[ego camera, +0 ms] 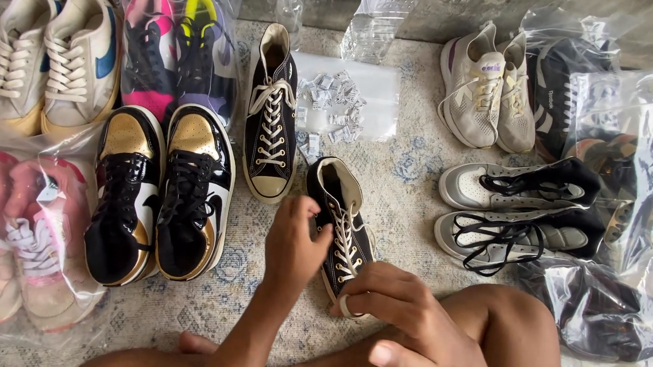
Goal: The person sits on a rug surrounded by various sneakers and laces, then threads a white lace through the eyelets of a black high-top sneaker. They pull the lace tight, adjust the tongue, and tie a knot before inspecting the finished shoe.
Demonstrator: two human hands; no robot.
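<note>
**Both hands on one black canvas high-top, shoes spread all round you**

Your left hand [294,243] lies on the near black high-top [341,227], fingers curled over its ankle collar in a closed grip. Your right hand [402,314] closes round the toe end, fingertips on the cream rubber cap; the thumb sticks out free towards you. The shoe lies on the patterned rug [412,175] just beyond your crossed legs, toe pointing near, with white flat laces through metal eyelets and a pale lining showing at the opening.

Its mate, the far black high-top [271,117], lies just left and further off, apart from the first one, same canvas, same cream toe cap.

Left of that sit two glossy black-and-gold trainers [159,190], patent-looking, side by side. Beyond them, one clear plastic bag holds a pink and a yellow-purple trainer [178,47]. At the far left are two cream leather trainers [49,57] with white laces. At the near left a crinkled clear bag holds two pink trainers [8,236].

Beyond the high-tops a flat clear pouch [341,99] carries a heap of small white sachets, too many and too small to count.

To the right are two beige mesh runners [489,88], and nearer, two grey-and-black boots [522,210] lying on their sides with loose black laces. More crumpled clear bags [622,176] at the far right hold dark shoes; you cannot tell how many.
</note>
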